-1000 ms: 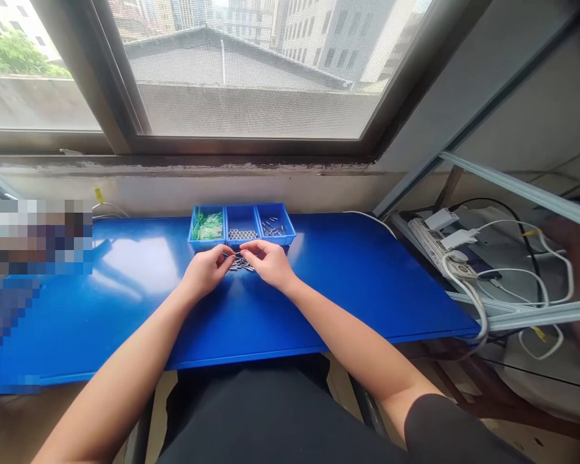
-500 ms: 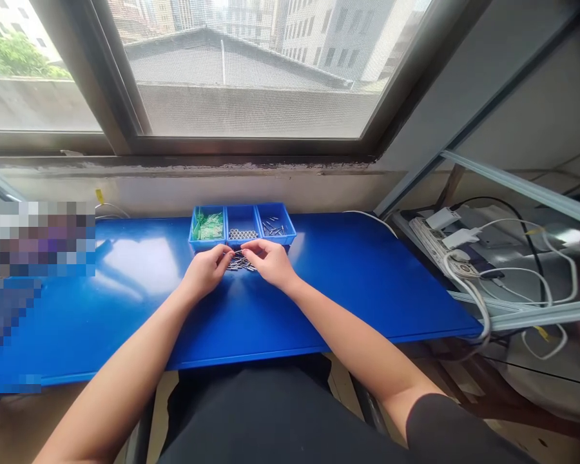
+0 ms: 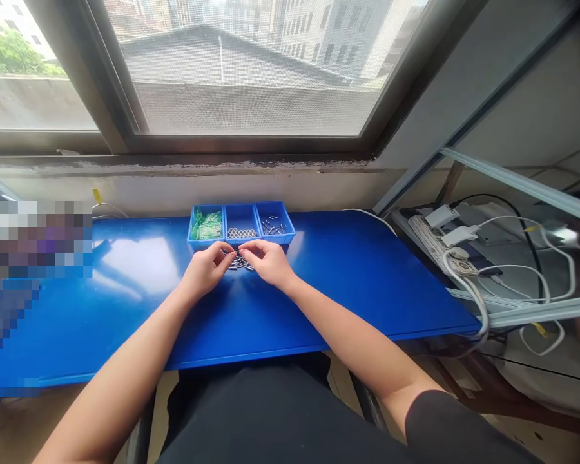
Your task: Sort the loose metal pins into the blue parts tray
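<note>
— Hands?
— Left hand (image 3: 205, 270) and right hand (image 3: 268, 263), low over the tabletop, fingertips drawn in and almost meeting; each thumb and forefinger pinched nearly shut, any hold on a single pin too small to make out

— Loose parts?
— Small metal pins (image 3: 240, 261) in a loose heap between the hands, on the blue tabletop (image 3: 125, 316), just in front of the tray

— Tray?
— Blue three-compartment parts tray (image 3: 205, 245) at the back edge of the tabletop: green parts (image 3: 207, 225) left, short metal cylinders (image 3: 241, 233) middle, matching pins (image 3: 273, 225) right

— Room for moving?
— Wide bare blue on both sides of the hands, out to the right edge beside white cables (image 3: 468, 290); forearms (image 3: 120, 380) across the front edge
</note>
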Demonstrator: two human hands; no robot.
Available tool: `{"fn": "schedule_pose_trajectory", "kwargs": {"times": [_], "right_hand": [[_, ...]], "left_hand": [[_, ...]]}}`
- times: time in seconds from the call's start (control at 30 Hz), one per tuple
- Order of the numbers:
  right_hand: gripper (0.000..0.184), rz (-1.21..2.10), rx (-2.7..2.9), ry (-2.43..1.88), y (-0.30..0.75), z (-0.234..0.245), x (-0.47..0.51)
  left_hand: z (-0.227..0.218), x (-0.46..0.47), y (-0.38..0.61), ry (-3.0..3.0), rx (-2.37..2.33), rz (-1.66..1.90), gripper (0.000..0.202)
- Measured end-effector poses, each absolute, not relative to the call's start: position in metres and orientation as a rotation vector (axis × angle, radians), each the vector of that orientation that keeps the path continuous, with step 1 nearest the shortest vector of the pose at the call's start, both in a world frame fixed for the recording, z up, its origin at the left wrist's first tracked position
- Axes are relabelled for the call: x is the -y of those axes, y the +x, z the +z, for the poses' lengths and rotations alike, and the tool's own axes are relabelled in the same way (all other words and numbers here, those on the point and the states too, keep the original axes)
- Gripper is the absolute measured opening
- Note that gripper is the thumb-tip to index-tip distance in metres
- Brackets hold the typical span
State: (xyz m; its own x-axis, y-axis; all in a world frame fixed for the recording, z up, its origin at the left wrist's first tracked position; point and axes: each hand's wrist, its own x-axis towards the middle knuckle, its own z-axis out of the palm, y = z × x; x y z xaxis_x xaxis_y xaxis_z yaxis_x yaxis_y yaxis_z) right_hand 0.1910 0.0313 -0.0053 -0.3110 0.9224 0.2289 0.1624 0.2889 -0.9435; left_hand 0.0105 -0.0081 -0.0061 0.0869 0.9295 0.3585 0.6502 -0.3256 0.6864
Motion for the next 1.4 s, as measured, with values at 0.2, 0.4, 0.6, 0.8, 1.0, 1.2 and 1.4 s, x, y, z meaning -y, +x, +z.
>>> {"fn": "schedule_pose_trajectory", "kwargs": {"times": [0.2, 0.4, 0.6, 0.8, 1.0, 1.2, 1.4], "right_hand": [[0.022, 1.107, 1.703, -1.011, 0.1908, -0.0024, -0.0289], [0.024, 1.135, 1.665, -0.989, 0.1906, -0.0041, -0.0308], [0.025, 1.145, 1.674, -0.988, 0.1903, -0.005, -0.03], [0.025, 1.14, 1.674, -0.985, 0.1898, -0.0038, -0.029], [0.023, 1.119, 1.691, -0.973, 0.1902, -0.0042, -0.029], [0.025, 1.109, 1.721, -0.942, 0.1892, -0.0059, -0.0274], [0.026, 1.156, 1.641, -0.966, 0.1895, -0.0057, -0.0295]], "left_hand": [[-0.0072, 0.0061, 0.0081, 2.061, -1.596, 1.101, 0.027], [-0.0077, 0.0064, 0.0078, 2.016, -1.568, 1.128, 0.027], [-0.0106, 0.0042, 0.006, 2.067, -1.574, 1.104, 0.03], [-0.0094, 0.0047, 0.0065, 2.023, -1.532, 1.094, 0.031], [-0.0078, 0.0059, 0.0087, 2.052, -1.54, 1.14, 0.025], [-0.0079, 0.0049, 0.0065, 2.057, -1.577, 1.066, 0.037], [-0.0092, 0.0055, 0.0095, 2.005, -1.513, 1.154, 0.026]]}}
